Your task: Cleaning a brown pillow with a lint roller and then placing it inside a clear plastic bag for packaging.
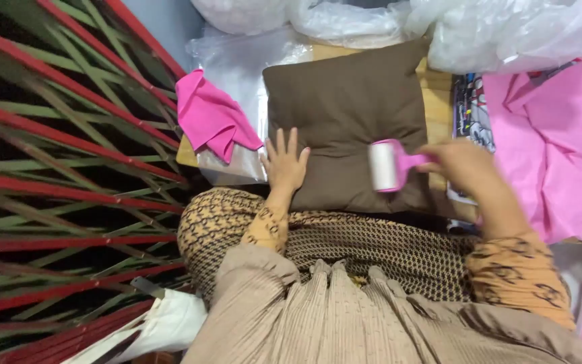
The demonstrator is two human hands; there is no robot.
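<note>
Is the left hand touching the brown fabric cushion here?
Touching. The head view shows the left hand lying flat, fingers spread, on the brown fabric cushion near its lower left corner, with no gap visible beneath the palm.

Brown square cushion [348, 114] lies flat at frame centre. Pink-handled lint roller [389, 165], white roll upright, rests on its lower right area.

Cushion [348, 114] plain dark brown. Lint roller [389, 165]: pink handle, white roll. Cloth [211, 118] bright pink; sheet [550, 145] lighter pink. Bags [506, 34] clear/whitish plastic. Mat [55, 168]: red + green stripes on black. Sleeves [516, 269] orange w/ dark print.
</note>
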